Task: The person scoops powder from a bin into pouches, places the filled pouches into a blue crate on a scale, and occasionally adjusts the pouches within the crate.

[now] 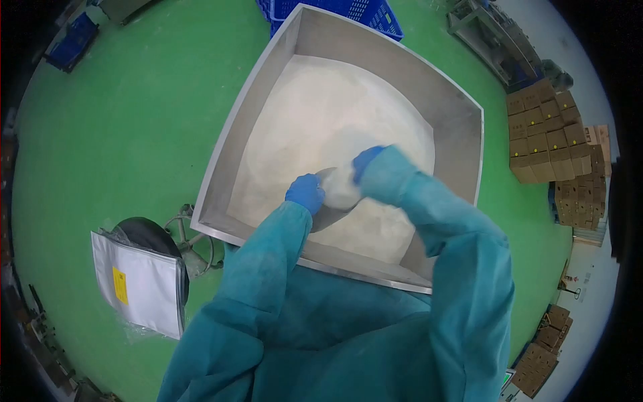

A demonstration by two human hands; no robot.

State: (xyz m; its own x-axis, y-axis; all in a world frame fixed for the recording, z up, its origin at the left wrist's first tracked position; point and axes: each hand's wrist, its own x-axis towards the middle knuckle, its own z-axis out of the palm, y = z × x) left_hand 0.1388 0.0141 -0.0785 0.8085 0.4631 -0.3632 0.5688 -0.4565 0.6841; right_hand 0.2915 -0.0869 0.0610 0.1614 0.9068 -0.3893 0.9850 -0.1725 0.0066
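Observation:
A large square metal bin (pixel 455 114) holds a wide bed of off-white powder (pixel 301 107). Over the powder, near the bin's front half, is a grey metal scoop or bowl (pixel 325 218) with whitish powder in it. My left hand (pixel 305 193), in a blue glove, is closed on the left edge of this scoop. My right hand (pixel 368 163), also blue-gloved, is at its upper right side with the fingers curled; motion blur and the sleeve hide what it grips.
Blue plastic crates (pixel 388 20) stand behind the bin. Silver-white bags (pixel 137 281) lie on a round black stool (pixel 151 234) at the left. Stacked cardboard boxes (pixel 546 137) and a metal frame (pixel 479 40) stand at the right, over the green floor (pixel 147 134).

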